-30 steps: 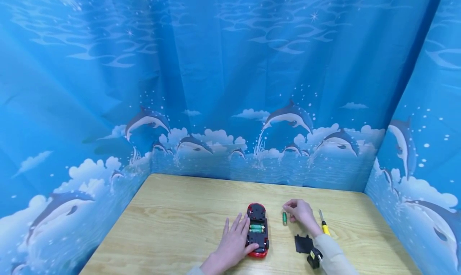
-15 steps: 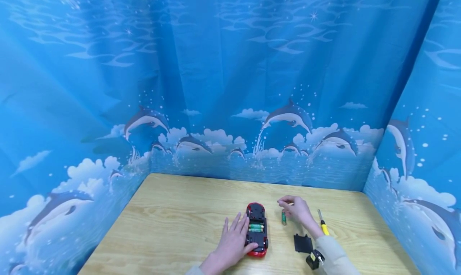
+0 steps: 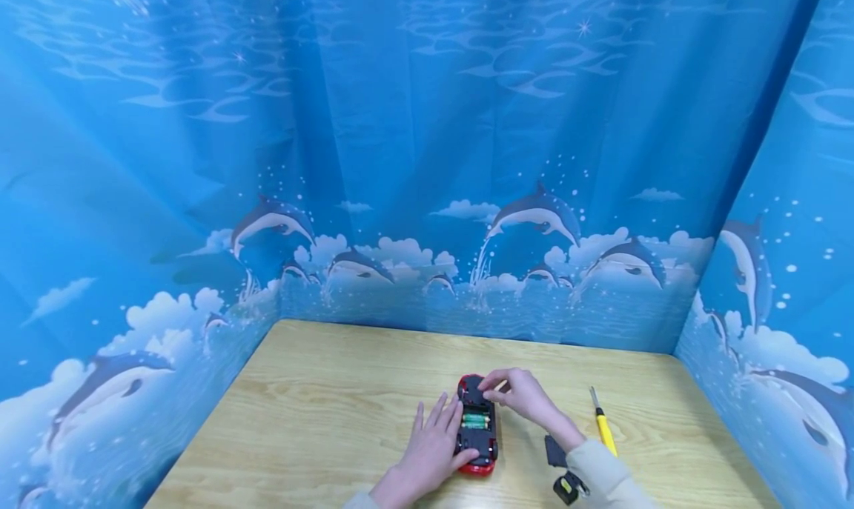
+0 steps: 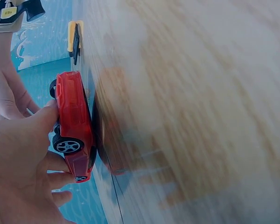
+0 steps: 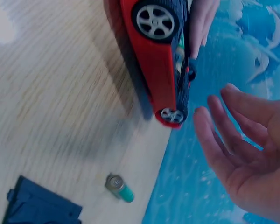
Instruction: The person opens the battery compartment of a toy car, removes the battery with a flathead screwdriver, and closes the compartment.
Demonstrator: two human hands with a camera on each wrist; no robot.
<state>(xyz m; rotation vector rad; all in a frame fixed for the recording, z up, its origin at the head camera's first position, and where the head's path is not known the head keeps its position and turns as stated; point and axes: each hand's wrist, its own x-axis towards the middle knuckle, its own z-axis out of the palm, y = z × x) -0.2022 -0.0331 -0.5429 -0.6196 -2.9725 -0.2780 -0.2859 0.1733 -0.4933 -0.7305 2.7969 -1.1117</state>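
Observation:
A red toy car (image 3: 476, 461) lies upside down on the table, its black underside facing up. Green batteries (image 3: 475, 421) sit in its uncovered battery compartment. My left hand (image 3: 430, 450) rests against the car with straight fingers, the thumb over the near end. Above the far end of the car hovers my right hand (image 3: 523, 398); in the right wrist view its fingers are loosely bent with nothing visible between them. One loose green battery (image 5: 120, 187) lies on the table, hidden in the head view by the right hand or forearm.
A black battery cover (image 3: 554, 451) lies right of the car, partly behind the right forearm. Further right is a screwdriver with a yellow handle (image 3: 606, 431). A black wrist camera (image 3: 565, 488) sits on the right wrist. A dolphin-print curtain (image 3: 414, 198) surrounds the wooden table (image 3: 320, 390).
My right hand has moved left, from beside the loose battery to over the car's far end. The left hand and the car stay in place.

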